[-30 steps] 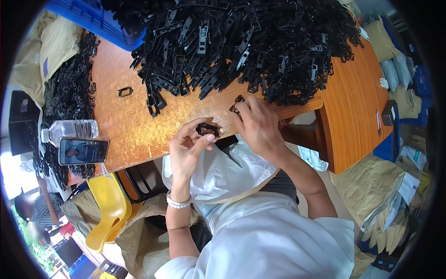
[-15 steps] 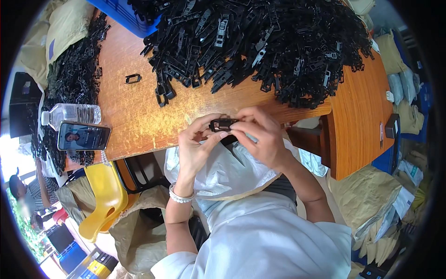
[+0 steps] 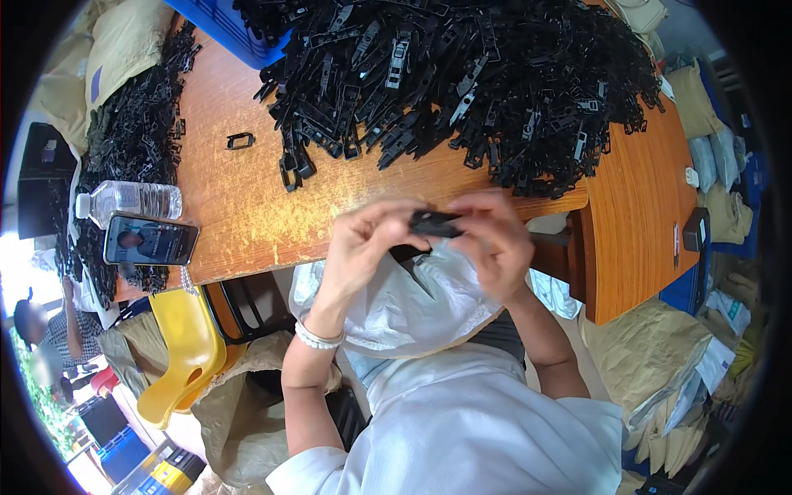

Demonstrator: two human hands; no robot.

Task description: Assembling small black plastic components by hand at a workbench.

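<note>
A small black plastic part (image 3: 435, 223) is held between my two hands, just off the table's near edge and above a white plastic bag (image 3: 384, 305) in my lap. My left hand (image 3: 371, 235) pinches its left end between thumb and fingers. On its right end the fingers of my right hand (image 3: 497, 239) are closed, though motion blurs them. A large heap of similar black plastic parts (image 3: 445, 82) covers the far side of the table. One loose black frame-shaped part (image 3: 240, 141) lies by itself to the left of that heap.
On the wooden table (image 3: 223, 223) a phone (image 3: 151, 239) leans by a clear plastic bottle (image 3: 132, 200), beside a second black heap (image 3: 136, 124). A blue basket (image 3: 239, 33) stands at the far left. A yellow chair (image 3: 181, 346) and brown paper bags (image 3: 239, 429) are below left.
Both hands have shifted slightly right with the black part. It has turned from showing its open frame to a narrower, tilted side.
</note>
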